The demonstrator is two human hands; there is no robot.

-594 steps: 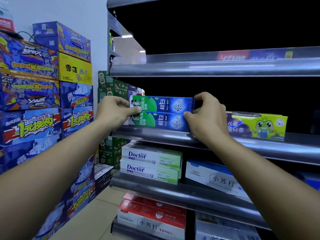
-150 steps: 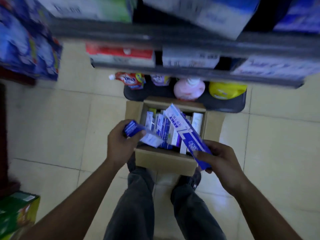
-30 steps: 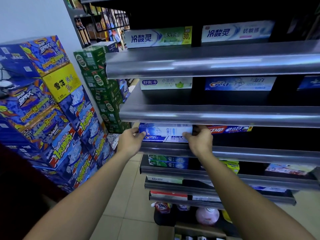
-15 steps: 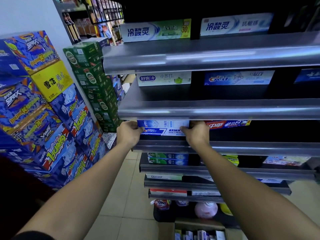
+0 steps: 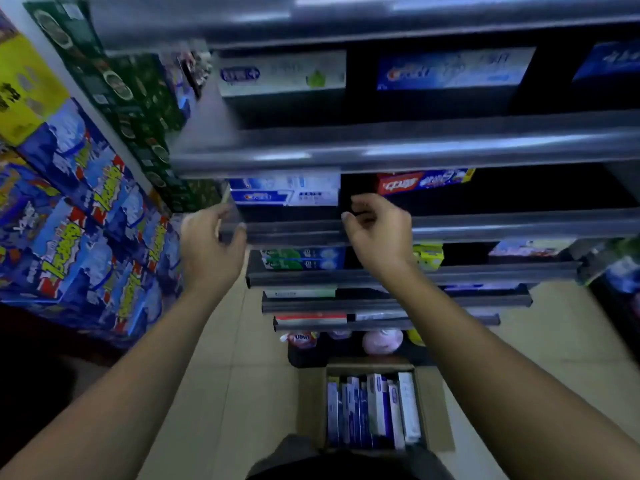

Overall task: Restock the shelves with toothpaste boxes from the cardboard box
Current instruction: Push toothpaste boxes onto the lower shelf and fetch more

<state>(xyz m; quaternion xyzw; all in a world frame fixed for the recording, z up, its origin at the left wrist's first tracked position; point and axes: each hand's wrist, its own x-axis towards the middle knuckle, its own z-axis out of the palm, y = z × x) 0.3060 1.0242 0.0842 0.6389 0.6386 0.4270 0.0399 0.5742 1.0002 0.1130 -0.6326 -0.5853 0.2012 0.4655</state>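
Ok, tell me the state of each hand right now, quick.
Left hand: open, fingers loosely curled, holding nothing.
Right hand: open, fingers loosely curled, holding nothing.

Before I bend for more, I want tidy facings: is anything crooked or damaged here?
Nothing stands out. The stacked blue boxes sit square behind the shelf lip; the spare boxes stand upright in the carton. Motion blur hides fine damage.

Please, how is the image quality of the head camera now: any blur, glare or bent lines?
Head view: motion blur smears the upper toothpaste boxes and stacked cartons; glare streaks the metal shelf rail; the wide lens bows the rails; the cardboard box looks sharper.
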